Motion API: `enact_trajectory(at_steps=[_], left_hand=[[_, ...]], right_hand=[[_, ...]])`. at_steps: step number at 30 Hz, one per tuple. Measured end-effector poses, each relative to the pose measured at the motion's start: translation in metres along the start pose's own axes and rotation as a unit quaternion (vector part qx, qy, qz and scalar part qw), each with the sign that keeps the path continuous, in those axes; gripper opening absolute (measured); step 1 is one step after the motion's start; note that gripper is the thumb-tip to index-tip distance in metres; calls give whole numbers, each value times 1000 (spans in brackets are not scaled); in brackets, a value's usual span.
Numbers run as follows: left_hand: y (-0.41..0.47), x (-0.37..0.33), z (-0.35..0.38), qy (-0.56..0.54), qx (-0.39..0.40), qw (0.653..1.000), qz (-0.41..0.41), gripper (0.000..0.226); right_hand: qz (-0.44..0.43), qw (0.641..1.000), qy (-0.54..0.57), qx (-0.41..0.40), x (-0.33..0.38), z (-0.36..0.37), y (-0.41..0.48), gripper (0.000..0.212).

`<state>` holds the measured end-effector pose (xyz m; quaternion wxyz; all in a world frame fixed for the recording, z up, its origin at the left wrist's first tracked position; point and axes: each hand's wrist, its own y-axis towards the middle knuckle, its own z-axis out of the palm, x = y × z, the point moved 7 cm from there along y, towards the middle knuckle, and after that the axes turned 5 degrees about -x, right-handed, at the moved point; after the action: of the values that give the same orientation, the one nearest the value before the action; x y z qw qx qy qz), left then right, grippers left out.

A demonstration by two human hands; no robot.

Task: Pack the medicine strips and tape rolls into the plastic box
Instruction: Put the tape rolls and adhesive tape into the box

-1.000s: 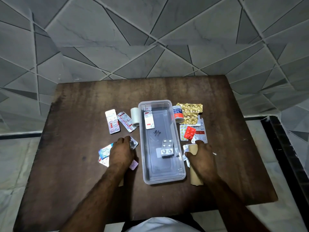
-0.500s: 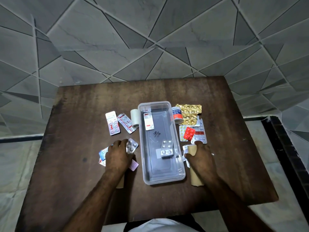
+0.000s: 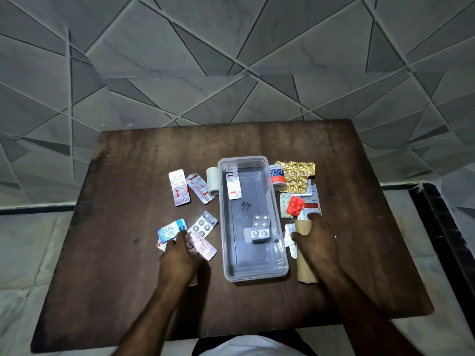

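The clear plastic box (image 3: 257, 278) stands mid-table and holds a white-red strip (image 3: 233, 186) and silver blister strips (image 3: 261, 228). My left hand (image 3: 180, 260) is left of the box, its fingertips closed on the left end of a pink medicine strip (image 3: 204, 246). A blue strip (image 3: 171, 229) and a silver strip (image 3: 204, 223) lie beside it. Another tan roll (image 3: 194, 280) peeks out under that wrist. My right hand (image 3: 317, 244) is closed over a brown tape roll (image 3: 305, 273) lying along the box's right side.
Left of the box lie a white tape roll (image 3: 212, 181) and two strips (image 3: 179, 187). On the box's right are an adhesive tape roll (image 3: 277, 176), a gold strip (image 3: 298, 176), a red strip (image 3: 295, 205) and other strips. The dark wooden table (image 3: 123, 265) meets a tiled wall.
My left hand has slid back toward me, uncovering the silver strip and most of the pink strip. The right hand has stayed on the brown roll.
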<state>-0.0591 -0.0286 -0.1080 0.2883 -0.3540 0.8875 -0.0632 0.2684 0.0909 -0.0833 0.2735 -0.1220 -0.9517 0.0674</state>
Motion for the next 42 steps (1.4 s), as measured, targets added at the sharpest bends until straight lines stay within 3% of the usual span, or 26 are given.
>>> enact_trajectory(at_steps=[2,6,9,17,22,31,36,39,42], left_hand=[[4,-10,-15,-31,-31,999,5,35],[14,-54,-45,-101,-31,994,25,55],[24,-96,-56,-145,-35,987,57,50],[67,-178,-30,-125,-35,983,129,40],[89,-182,-11,-96,-34,988,116,31],[113,-183,-1,-96,-43,986,126,34],[119,-182,3,-90,-32,984,151,21],[123,-176,-9,-161,-41,975,145,22],[136,-155,-33,-253,-98,958,91,23]], right_hand=[[2,999,38,-22,5,-13,6,60],[-16,992,112,-51,41,-44,21,60],[-50,988,137,-56,83,-55,30,61],[-107,991,74,7,159,-20,45,57],[-129,991,18,26,168,6,57,58],[-197,979,-52,29,183,30,75,54],[-215,972,-88,41,183,37,76,53],[-210,976,-41,47,180,31,82,46],[-177,984,17,22,163,12,100,38]])
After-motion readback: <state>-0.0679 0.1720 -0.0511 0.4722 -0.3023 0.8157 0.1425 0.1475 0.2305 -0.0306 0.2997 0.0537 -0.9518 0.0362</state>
